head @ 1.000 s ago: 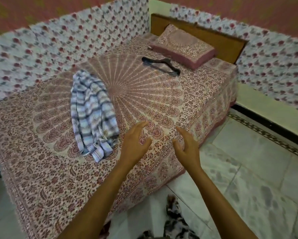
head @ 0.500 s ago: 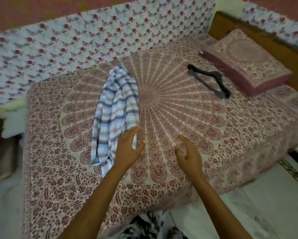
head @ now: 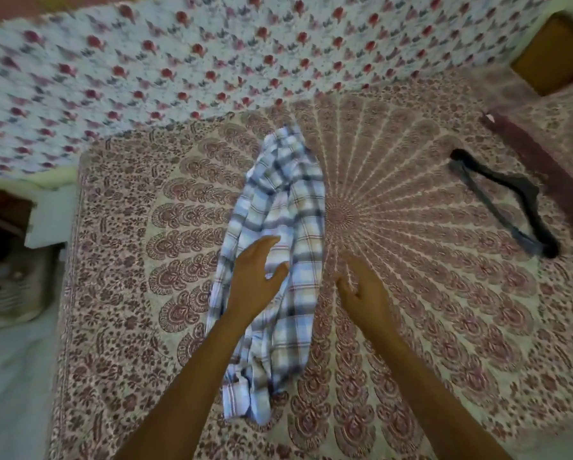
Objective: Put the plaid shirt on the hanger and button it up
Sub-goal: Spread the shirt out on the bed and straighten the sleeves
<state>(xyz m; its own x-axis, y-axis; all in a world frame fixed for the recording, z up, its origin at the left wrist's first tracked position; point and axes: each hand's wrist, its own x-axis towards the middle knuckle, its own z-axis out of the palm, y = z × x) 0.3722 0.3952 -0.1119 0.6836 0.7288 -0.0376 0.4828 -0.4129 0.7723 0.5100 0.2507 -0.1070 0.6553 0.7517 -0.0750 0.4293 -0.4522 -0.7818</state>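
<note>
The blue-and-white plaid shirt [head: 278, 227] lies crumpled in a long heap on the patterned bedspread, near the bed's middle. My left hand [head: 253, 277] hovers over the shirt's middle, fingers apart, holding nothing. My right hand [head: 361, 290] is just right of the shirt above the bedspread, also open and empty. The black hanger [head: 504, 200] lies flat on the bed at the far right, well away from both hands.
The bed [head: 444, 310] is covered by a red mandala bedspread. A floral cloth [head: 179, 61] covers the wall behind. A pillow [head: 550, 154] and the wooden headboard [head: 554, 58] are at the right. White things and a floor strip lie at the left edge.
The view has swung left and closer over the bed. Both hands have moved forward; my left hand is now above the shirt instead of short of it.
</note>
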